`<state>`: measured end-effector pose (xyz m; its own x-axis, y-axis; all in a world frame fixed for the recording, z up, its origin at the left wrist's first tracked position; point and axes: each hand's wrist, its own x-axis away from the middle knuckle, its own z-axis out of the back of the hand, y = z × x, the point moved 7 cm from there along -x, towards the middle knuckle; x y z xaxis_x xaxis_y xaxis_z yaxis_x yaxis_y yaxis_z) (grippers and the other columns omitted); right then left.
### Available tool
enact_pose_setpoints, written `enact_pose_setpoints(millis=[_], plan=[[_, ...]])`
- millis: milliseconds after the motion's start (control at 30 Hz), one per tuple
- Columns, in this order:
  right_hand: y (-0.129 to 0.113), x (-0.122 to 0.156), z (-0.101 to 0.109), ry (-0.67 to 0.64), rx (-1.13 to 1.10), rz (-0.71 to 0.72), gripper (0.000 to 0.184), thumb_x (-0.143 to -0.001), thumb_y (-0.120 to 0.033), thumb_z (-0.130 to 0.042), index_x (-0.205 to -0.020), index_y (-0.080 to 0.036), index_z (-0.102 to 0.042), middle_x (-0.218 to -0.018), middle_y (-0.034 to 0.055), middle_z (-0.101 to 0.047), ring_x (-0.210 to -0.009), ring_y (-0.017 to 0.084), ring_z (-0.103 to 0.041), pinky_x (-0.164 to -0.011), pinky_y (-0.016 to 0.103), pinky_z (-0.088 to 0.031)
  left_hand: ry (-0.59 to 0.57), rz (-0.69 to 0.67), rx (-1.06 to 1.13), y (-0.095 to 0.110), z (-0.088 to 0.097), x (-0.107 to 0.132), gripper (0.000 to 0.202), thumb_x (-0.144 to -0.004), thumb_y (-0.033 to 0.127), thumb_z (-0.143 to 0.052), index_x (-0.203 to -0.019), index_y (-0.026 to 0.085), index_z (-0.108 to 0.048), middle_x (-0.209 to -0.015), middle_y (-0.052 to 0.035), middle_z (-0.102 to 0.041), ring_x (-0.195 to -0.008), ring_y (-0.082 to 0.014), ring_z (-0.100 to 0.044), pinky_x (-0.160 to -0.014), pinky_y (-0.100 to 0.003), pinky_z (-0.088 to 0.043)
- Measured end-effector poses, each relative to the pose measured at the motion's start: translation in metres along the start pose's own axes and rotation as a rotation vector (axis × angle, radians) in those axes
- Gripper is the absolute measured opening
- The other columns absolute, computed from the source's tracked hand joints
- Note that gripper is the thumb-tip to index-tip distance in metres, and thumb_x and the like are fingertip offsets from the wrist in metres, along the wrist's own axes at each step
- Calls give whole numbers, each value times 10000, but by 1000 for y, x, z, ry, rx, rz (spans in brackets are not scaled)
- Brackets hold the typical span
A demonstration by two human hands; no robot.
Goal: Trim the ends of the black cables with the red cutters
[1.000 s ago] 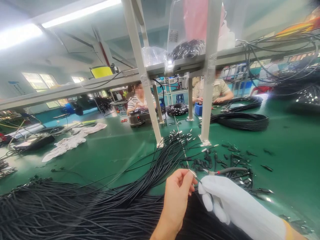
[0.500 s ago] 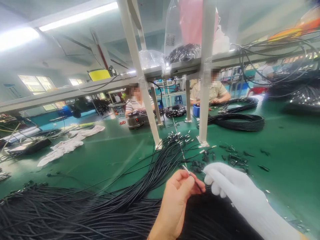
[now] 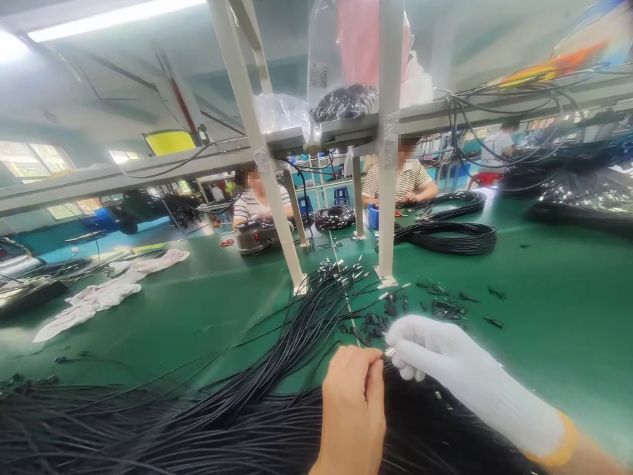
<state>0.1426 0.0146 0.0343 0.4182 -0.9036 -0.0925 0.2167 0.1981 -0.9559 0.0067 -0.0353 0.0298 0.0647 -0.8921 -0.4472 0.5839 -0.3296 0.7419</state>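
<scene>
My bare left hand (image 3: 353, 402) is closed in a pinch on a black cable, most of which its fingers hide. A small silver metal connector (image 3: 390, 353) shows between the two hands. My right hand (image 3: 430, 349), in a white knitted glove, has its fingertips closed on that connector. Below both hands spreads a large heap of black cables (image 3: 163, 429). Beyond them, a bundle of cables (image 3: 297, 330) with silver ends runs away across the green table. Small black plastic pieces (image 3: 370, 326) lie just past my fingertips.
Shelf posts (image 3: 388, 165) rise from the green table (image 3: 558, 297). Coiled black cables (image 3: 445, 237) lie at the back right, white cloths (image 3: 93, 297) at the left. Two people in striped tops sit across the table, near a grey device (image 3: 254, 239).
My left hand has turned knuckles-up, and its cable end has come to my gloved fingertips. The gap between the hands has closed. The view has swung somewhat to the right.
</scene>
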Motion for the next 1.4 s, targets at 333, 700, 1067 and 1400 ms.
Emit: enact_pose_setpoints(millis=[333, 700, 1067, 1400], plan=[[8, -4, 2, 74, -1, 14, 190, -810, -384, -560, -876, -234, -657, -790, -3, -672, -721, 163, -620, -687, 289, -502, 34, -113, -133, 3, 2, 0, 185, -913, 102, -509, -904, 175, -679, -836, -56, -687, -785, -215, -619, -706, -343, -480], [16, -7, -6, 17, -14, -21, 200, -838, -387, -551, -915, -229, -645, -778, -10, -662, -726, 155, -624, -686, 282, -498, 123, -297, -334, 11, 4, 5, 189, -905, 58, -495, -861, 184, -628, -763, -35, -666, -716, -209, -582, -688, -353, -463], [22, -10, 8, 145, 102, -91, 294, -822, -478, -485, -926, -231, -606, -783, 21, -680, -699, 188, -628, -666, 332, -480, -64, -116, -300, -9, -1, -4, 286, -961, 183, -416, -791, 199, -646, -741, -18, -679, -730, -199, -607, -924, -468, -419], [34, -1, 28, -68, 1186, -428, 200, -895, -339, -488, -971, -244, -646, -1054, 85, -683, -990, 298, -640, -717, 370, -442, 146, 208, -83, -37, 23, -10, 320, -906, 384, -469, -748, 209, -686, -817, -55, -716, -827, -242, -632, -770, -366, -468]])
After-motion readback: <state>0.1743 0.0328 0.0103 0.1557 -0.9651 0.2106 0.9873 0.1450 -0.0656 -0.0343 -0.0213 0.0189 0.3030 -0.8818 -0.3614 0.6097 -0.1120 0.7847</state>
